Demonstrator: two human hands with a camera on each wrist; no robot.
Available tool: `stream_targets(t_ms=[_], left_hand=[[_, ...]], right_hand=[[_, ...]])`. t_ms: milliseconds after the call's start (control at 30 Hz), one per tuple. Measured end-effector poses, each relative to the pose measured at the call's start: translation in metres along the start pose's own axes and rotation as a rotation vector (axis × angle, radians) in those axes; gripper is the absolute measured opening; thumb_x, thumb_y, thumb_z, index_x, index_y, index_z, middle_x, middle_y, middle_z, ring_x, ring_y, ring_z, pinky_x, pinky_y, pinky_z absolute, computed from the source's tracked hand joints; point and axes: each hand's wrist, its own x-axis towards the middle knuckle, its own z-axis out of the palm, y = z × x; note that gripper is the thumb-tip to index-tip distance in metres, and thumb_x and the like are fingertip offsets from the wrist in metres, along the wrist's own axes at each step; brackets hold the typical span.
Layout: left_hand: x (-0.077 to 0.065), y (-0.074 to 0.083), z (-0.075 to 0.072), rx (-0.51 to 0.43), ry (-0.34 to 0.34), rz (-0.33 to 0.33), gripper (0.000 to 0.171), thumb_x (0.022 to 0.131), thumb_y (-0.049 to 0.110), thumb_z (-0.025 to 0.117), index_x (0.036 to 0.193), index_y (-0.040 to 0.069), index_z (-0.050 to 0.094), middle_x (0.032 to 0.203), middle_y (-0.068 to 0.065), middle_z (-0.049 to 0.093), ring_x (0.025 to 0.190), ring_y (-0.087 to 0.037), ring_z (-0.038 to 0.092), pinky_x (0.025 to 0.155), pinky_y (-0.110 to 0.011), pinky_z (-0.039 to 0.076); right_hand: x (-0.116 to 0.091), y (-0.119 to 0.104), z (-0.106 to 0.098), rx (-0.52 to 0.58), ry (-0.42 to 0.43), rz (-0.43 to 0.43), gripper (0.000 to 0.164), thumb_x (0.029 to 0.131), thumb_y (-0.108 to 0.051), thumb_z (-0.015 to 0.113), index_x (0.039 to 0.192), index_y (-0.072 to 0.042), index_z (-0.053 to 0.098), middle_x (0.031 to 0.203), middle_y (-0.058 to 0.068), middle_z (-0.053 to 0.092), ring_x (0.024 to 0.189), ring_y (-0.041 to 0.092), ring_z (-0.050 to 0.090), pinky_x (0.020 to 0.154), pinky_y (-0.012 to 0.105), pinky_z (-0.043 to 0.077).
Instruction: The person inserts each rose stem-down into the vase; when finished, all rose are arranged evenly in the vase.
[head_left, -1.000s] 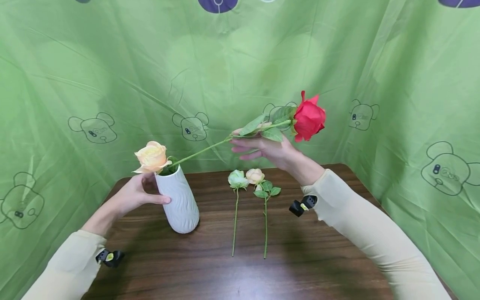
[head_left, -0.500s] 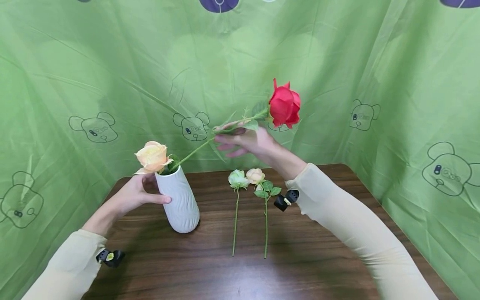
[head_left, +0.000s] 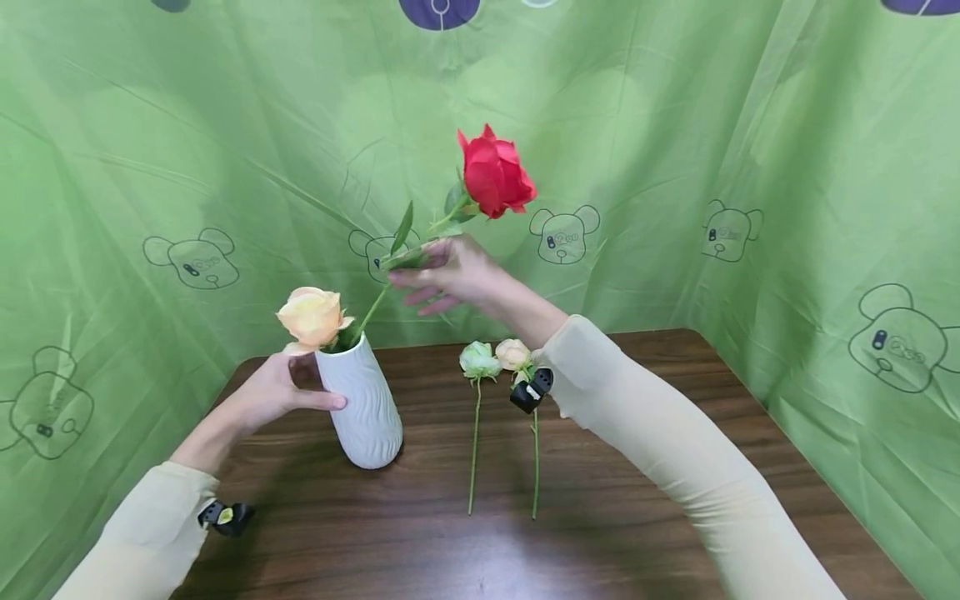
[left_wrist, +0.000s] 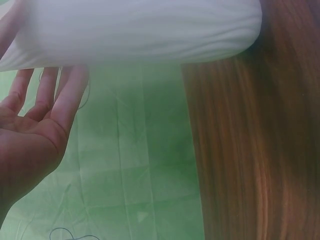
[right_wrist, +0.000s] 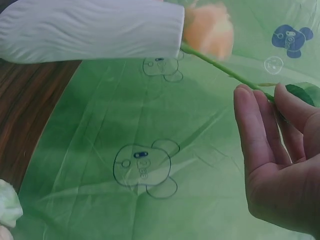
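Note:
A white wavy-textured vase [head_left: 363, 408] stands on the table at left, leaning slightly in the head view. My left hand [head_left: 273, 390] grips it near the top, thumb across its front and the other fingers behind. A peach rose [head_left: 309, 318] sits in the vase with its bloom hanging over the left rim. My right hand [head_left: 457, 275] pinches the stem of a red rose [head_left: 495, 173] between thumb and fingers. The red rose slants up to the right, its green stem [right_wrist: 220, 66] running down into the vase's mouth.
On the brown wooden table [head_left: 420, 550] lie a pale green rose [head_left: 479, 360] and a cream rose [head_left: 513, 354], stems toward me. The right wrist's camera partly covers the cream one. Green curtains [head_left: 300, 125] with bear prints surround the table.
My right hand has moved left, and the red rose has swung left and up to a steeper slant. The left hand and the vase have hardly moved.

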Motion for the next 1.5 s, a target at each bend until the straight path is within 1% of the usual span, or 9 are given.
stream_targets(t_ms=[267,500,600,700,967,1100,1167,1367,1500], left_hand=[[-0.004,0.001,-0.002,-0.012,-0.016,-0.068,0.066,0.078,0.029,0.090,0.132,0.009,0.058,0.118,-0.007,0.068,0.113,-0.027,0.059,0.092,-0.037,0.047],[-0.005,0.003,-0.004,-0.005,-0.009,-0.079,0.072,0.078,0.029,0.090,0.136,0.007,0.055,0.120,-0.010,0.066,0.113,-0.027,0.057,0.093,-0.045,0.046],[-0.006,0.002,-0.004,-0.006,-0.005,-0.077,0.072,0.077,0.029,0.091,0.136,0.008,0.055,0.121,-0.009,0.066,0.114,-0.027,0.056,0.095,-0.048,0.045],[-0.006,0.001,-0.003,-0.013,-0.011,-0.076,0.070,0.077,0.029,0.091,0.135,0.009,0.056,0.121,-0.008,0.066,0.115,-0.027,0.057,0.096,-0.050,0.045],[-0.006,0.001,-0.002,-0.045,-0.013,-0.070,0.070,0.076,0.026,0.091,0.135,0.010,0.056,0.121,-0.007,0.067,0.113,-0.027,0.060,0.089,-0.039,0.051],[-0.006,0.002,-0.001,-0.077,-0.024,-0.051,0.069,0.078,0.022,0.090,0.136,0.009,0.055,0.121,-0.010,0.067,0.110,-0.026,0.063,0.086,-0.035,0.053],[-0.007,0.002,-0.001,-0.085,-0.027,-0.042,0.069,0.079,0.021,0.089,0.137,0.009,0.055,0.121,-0.011,0.066,0.109,-0.025,0.063,0.086,-0.034,0.053],[-0.007,0.004,-0.002,-0.094,-0.025,-0.041,0.071,0.078,0.020,0.090,0.139,0.009,0.054,0.122,-0.011,0.066,0.110,-0.024,0.063,0.086,-0.034,0.054],[-0.007,0.005,-0.002,-0.084,-0.024,-0.040,0.071,0.079,0.021,0.090,0.139,0.009,0.054,0.122,-0.011,0.066,0.110,-0.025,0.063,0.086,-0.034,0.054]], right_hand=[[0.008,0.014,0.022,-0.012,-0.043,0.097,0.032,0.089,-0.008,0.080,0.116,0.002,0.068,0.100,0.014,0.076,0.086,0.032,0.075,0.075,0.044,0.060],[0.019,0.019,0.040,-0.106,-0.007,0.167,0.071,0.083,-0.018,0.086,0.140,0.006,0.052,0.097,0.010,0.075,0.081,0.034,0.075,0.070,0.043,0.060],[0.023,0.020,0.044,-0.128,-0.014,0.170,0.069,0.084,-0.021,0.086,0.139,0.004,0.053,0.098,0.011,0.073,0.079,0.032,0.074,0.071,0.044,0.060],[0.024,0.017,0.046,-0.134,-0.017,0.147,0.057,0.087,-0.022,0.083,0.132,0.003,0.061,0.101,0.013,0.071,0.079,0.031,0.074,0.072,0.045,0.060],[0.024,0.012,0.048,-0.257,-0.026,0.095,0.051,0.091,-0.022,0.079,0.132,0.003,0.061,0.094,0.012,0.071,0.077,0.032,0.073,0.067,0.041,0.060],[0.026,0.016,0.052,-0.321,-0.051,0.066,0.023,0.093,-0.020,0.077,0.109,-0.005,0.074,0.083,0.010,0.073,0.067,0.024,0.071,0.064,0.039,0.060],[0.027,0.017,0.053,-0.341,-0.050,0.059,0.018,0.093,-0.021,0.077,0.104,-0.007,0.075,0.079,0.010,0.073,0.064,0.021,0.070,0.062,0.037,0.060],[0.027,0.014,0.057,-0.455,-0.006,-0.033,0.022,0.094,-0.024,0.075,0.109,-0.008,0.076,0.074,0.007,0.072,0.060,0.022,0.070,0.058,0.034,0.059],[0.029,0.020,0.060,-0.478,-0.004,-0.078,0.023,0.095,-0.023,0.075,0.110,-0.006,0.076,0.076,0.012,0.073,0.062,0.026,0.070,0.056,0.033,0.058]])
